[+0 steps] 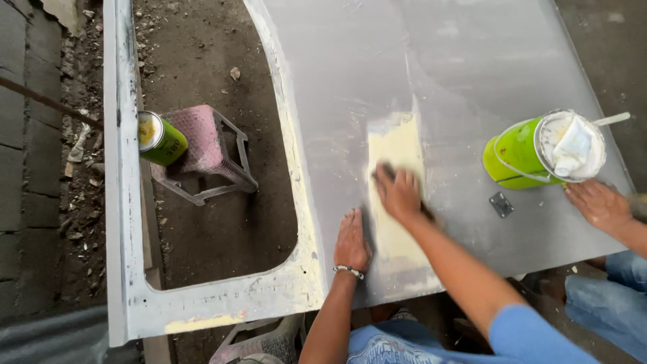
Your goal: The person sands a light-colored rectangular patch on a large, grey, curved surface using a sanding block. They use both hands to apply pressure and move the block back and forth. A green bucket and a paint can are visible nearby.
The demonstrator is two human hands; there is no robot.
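Observation:
A grey metal door panel (472, 61) lies flat in front of me, with a pale yellow filler patch (394, 145) near its middle. My right hand (399, 193) presses down on the patch, with a dark flat pad under its fingers; only the pad's edges show. My left hand (352, 239) rests flat on the panel just left of the patch, holding nothing, a bead bracelet on its wrist.
A green bucket (515, 162) with white stuff and a stick in it stands on the panel's right side, a small metal plate (501, 204) beside it. Another person's hand (596, 202) rests near the bucket. A green can (160, 139) sits beside a pink stool (205, 145) on the dirt ground seen through the window cut-out.

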